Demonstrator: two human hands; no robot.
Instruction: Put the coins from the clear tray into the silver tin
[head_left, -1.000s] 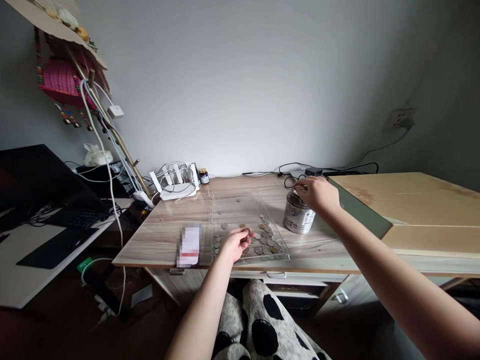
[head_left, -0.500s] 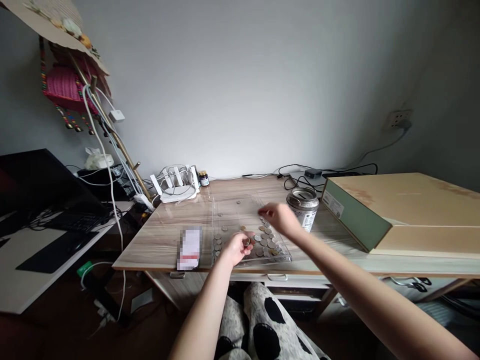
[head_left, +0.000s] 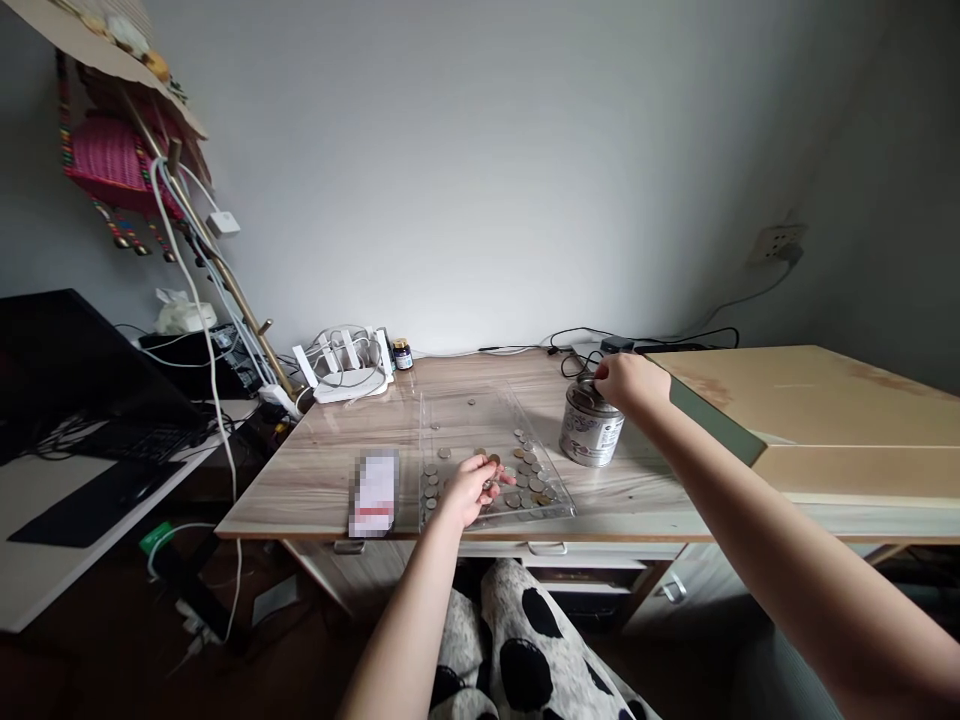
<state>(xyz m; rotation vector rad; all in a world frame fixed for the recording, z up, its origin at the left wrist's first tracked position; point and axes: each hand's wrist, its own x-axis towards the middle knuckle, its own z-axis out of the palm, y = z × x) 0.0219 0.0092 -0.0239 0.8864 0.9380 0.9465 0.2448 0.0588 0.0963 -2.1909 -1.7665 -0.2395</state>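
Two hands work: right hand [head_left: 632, 384] pinches something unclear atop the tin [head_left: 590, 432], while left hand [head_left: 470, 487], curled, grasps coins [head_left: 529, 475] over the near tray [head_left: 480, 415].

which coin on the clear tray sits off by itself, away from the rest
The lone coin near the far edge of the clear tray. The other coins are bunched at the near end, by the left hand.

The left hand [head_left: 469, 487] is curling its fingers low in front; the right hand [head_left: 630, 383] is reaching out, fingers pinching.
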